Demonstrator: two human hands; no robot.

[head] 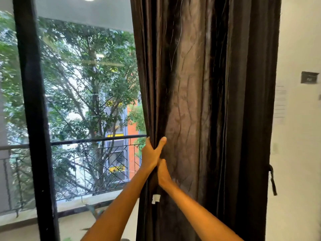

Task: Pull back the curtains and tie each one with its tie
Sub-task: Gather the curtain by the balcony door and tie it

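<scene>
A dark brown curtain (205,105) hangs gathered in folds at the right side of the window. My left hand (152,153) grips its left edge at about waist height, thumb up against the fabric. Just below it, my right hand (163,173) grips the same edge, its fingers hidden in the folds. A dark tie (272,180) hangs loose from the wall at the curtain's right edge. A small white tag (155,198) sits on the curtain below my hands.
A black window frame post (34,119) stands at the left. Behind the glass run a balcony railing (90,140) and trees. A white wall (298,153) with a small dark plate (309,77) and a paper notice lies to the right.
</scene>
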